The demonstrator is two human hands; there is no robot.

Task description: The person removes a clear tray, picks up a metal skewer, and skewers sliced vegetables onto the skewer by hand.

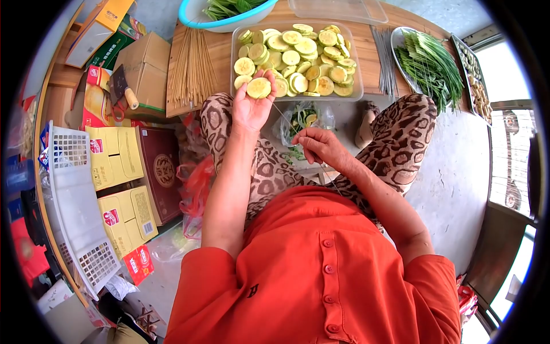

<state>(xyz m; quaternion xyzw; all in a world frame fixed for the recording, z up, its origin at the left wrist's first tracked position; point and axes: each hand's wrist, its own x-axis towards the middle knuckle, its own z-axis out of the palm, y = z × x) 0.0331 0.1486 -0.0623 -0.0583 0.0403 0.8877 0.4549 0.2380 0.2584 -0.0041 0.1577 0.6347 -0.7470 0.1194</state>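
Red shirt (292, 275), brown-and-cream leopard-print trousers (401, 135), blue-rimmed bowl (226, 24).

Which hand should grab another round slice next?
Probably the left hand: though holding one slice, it's nearer the tub of slices. The right hand pinches a thin skewer farther back.

Person's L hand (255, 106) palm up, fingers curled, arm extended fwd; R hand (322, 144) lower, fingers pinched, forearm angled in.

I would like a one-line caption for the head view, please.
The left hand holds a vegetable slice while the right hand grips a thin skewer near a well-filled tray.
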